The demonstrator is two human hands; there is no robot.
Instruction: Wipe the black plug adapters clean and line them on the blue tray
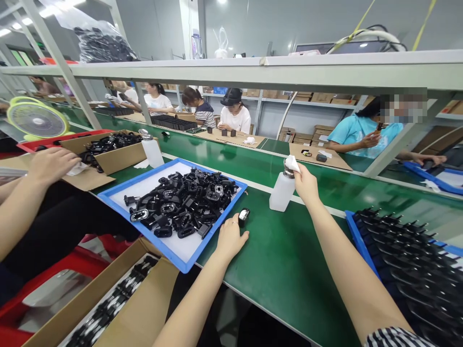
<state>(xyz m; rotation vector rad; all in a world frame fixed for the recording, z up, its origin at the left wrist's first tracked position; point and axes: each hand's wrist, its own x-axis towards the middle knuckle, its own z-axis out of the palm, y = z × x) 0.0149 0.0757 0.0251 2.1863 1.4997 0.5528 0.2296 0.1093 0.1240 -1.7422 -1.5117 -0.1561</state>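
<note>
My left hand (pixel 230 238) rests low over the green table, its fingers at a small black plastic housing (pixel 244 217) with a shiny face; the grip is partly hidden. My right hand (pixel 306 185) pinches a white wipe (pixel 292 164) and presses it on the metal top of a translucent white pump bottle (pixel 282 192), which stands upright. Left of my left hand, a blue-rimmed tray (pixel 186 264) bears a heap of similar black housings (pixel 186 197).
At the right stands another blue tray (pixel 361 246) with rows of black pieces with metal pins. A cardboard box (pixel 159 284) of parts lies lower left. A neighbour's hand (pixel 54 166) holds a white wipe beside a second bottle (pixel 152 152). A shelf beam (pixel 231 74) crosses overhead.
</note>
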